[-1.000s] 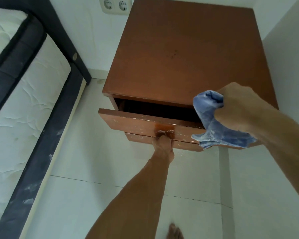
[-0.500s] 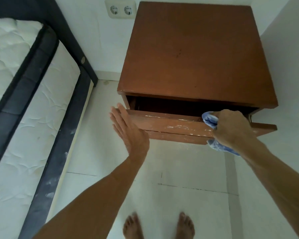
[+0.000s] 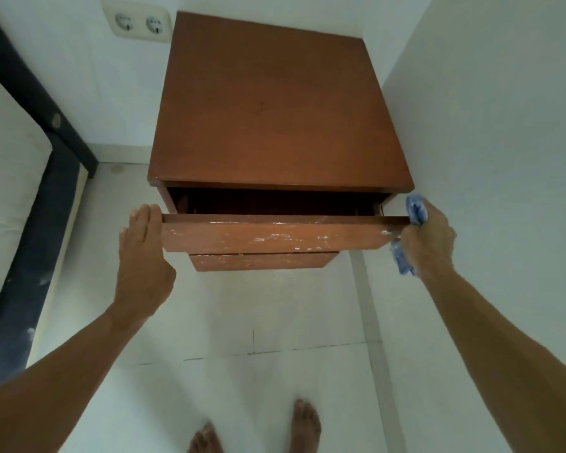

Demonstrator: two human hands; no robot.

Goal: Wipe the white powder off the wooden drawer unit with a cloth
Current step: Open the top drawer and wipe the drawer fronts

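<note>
left hand [image 3: 142, 256] lies flat, fingers together, against the open drawer [image 3: 275, 235] at 9 o'clock. right hand [image 3: 428, 238] at 3 o'clock grips a blue cloth [image 3: 415, 207]. white powder [image 3: 275, 237] streaks the drawer front

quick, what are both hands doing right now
Left hand: open, flat against the left end of the top drawer front.
Right hand: closed on the blue cloth.

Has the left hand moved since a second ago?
Yes. The left hand left the handle at the middle of the top drawer front and now lies flat against that drawer's left end.
</note>
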